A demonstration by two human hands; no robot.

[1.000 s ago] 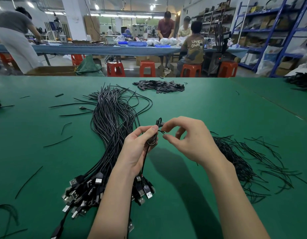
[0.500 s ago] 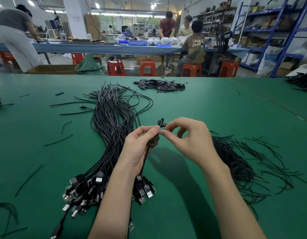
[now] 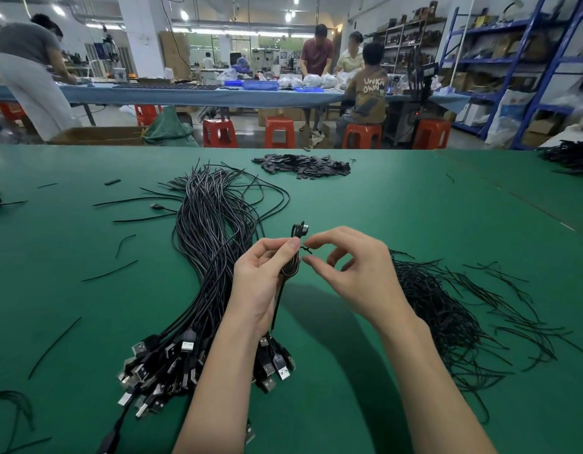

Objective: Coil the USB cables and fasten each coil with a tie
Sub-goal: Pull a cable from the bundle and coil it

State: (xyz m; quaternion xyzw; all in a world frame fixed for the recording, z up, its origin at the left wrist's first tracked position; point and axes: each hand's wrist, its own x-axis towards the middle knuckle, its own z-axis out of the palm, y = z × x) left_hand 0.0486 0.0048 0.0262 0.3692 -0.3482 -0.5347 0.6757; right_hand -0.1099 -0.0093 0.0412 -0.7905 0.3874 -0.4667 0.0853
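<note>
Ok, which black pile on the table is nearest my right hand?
The loose ties, just beyond the right hand. The cable bundle lies left; the flat strips lie far back.

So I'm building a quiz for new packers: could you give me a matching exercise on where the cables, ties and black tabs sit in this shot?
Things:
1. bundle of USB cables
2. pile of loose ties
3. heap of flat black tabs
4. coiled cable

Places:
A. far side of the table, in the middle
B. held in the left hand
C. on the table, left of the hands
D. on the table, right of the right hand

Pairs: 1-C, 2-D, 3-A, 4-B
</note>
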